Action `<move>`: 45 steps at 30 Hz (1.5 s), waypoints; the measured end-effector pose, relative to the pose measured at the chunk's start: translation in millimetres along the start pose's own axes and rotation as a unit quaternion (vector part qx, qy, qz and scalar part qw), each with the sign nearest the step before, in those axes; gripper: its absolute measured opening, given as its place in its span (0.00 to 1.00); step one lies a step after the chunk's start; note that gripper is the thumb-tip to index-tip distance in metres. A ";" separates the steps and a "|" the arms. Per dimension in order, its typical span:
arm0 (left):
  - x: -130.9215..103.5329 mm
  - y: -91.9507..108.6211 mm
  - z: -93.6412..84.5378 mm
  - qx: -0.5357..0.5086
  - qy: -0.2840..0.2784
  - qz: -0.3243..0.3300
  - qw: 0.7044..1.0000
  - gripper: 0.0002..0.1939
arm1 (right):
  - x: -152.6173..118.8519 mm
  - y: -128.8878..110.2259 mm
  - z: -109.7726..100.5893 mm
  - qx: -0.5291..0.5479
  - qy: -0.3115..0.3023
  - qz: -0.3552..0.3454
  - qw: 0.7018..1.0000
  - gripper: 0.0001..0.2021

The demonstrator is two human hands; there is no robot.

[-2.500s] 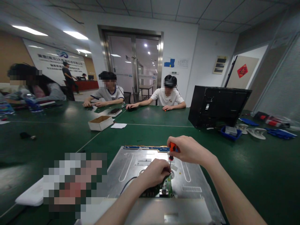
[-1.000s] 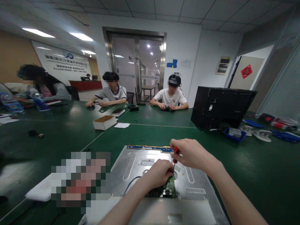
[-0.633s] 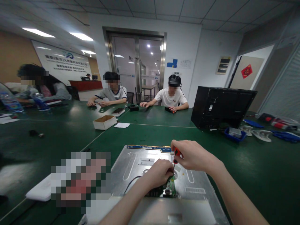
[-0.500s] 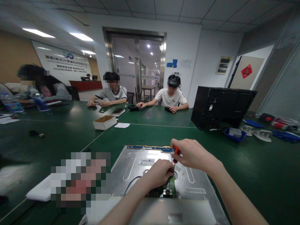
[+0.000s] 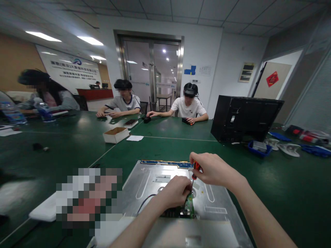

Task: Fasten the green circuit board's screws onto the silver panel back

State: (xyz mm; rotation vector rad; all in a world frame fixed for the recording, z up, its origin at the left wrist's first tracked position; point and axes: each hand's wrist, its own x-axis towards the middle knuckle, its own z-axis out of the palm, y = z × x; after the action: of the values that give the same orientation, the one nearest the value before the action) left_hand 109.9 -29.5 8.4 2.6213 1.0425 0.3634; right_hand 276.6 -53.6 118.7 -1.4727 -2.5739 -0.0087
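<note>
A silver metal panel [image 5: 219, 198], like the back of a flat display, lies on the table before me. A green circuit board [image 5: 190, 206] sits at its middle, and a blue circuit strip [image 5: 165, 163] runs along its far edge. My right hand [image 5: 213, 168] is closed round the red and black handle of a screwdriver [image 5: 197, 166], whose shaft points down at the board's far end. Beside the screwdriver tip, my left hand [image 5: 176, 191] has its fingers pinched together; whatever they hold is hidden. A dark cable [image 5: 144, 201] curves out from under the left hand.
A black monitor housing [image 5: 240, 119] stands at the right, with a blue tray [image 5: 259, 148] beside it. An open white box [image 5: 115, 135] sits farther off. A blurred-out item [image 5: 88, 196] lies to my left. Several people sit around the green table [image 5: 165, 146].
My right hand and the screwdriver handle have shifted very slightly to the right. My left hand has stayed put. Across the table, a person's hand and a small black object moved a little left.
</note>
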 end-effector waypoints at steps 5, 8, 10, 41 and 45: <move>0.0 -0.4 0.8 0.001 0.002 -0.007 1.000 0.09 | 2.4 0.2 -1.9 -0.022 -0.010 0.024 0.999 0.08; 0.1 -1.3 1.8 0.000 0.001 -0.007 1.000 0.09 | 0.5 3.4 -2.1 0.011 -0.009 0.000 1.000 0.08; 0.2 -2.0 2.4 -0.004 0.000 -0.005 1.000 0.09 | -0.9 5.3 -1.8 0.035 -0.010 -0.013 0.999 0.07; 0.8 -0.2 0.5 0.004 -0.005 -0.004 1.000 0.09 | 0.5 2.0 -2.9 -0.007 -0.011 0.008 1.000 0.09; 1.6 -0.6 0.2 0.005 -0.009 0.007 1.000 0.09 | -1.9 4.2 -1.3 0.037 -0.013 -0.019 0.999 0.10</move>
State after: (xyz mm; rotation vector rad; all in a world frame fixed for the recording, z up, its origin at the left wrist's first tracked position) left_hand 110.8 -27.9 8.2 2.6360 1.0239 0.3388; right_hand 281.3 -53.2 119.3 -1.4070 -2.5921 0.1005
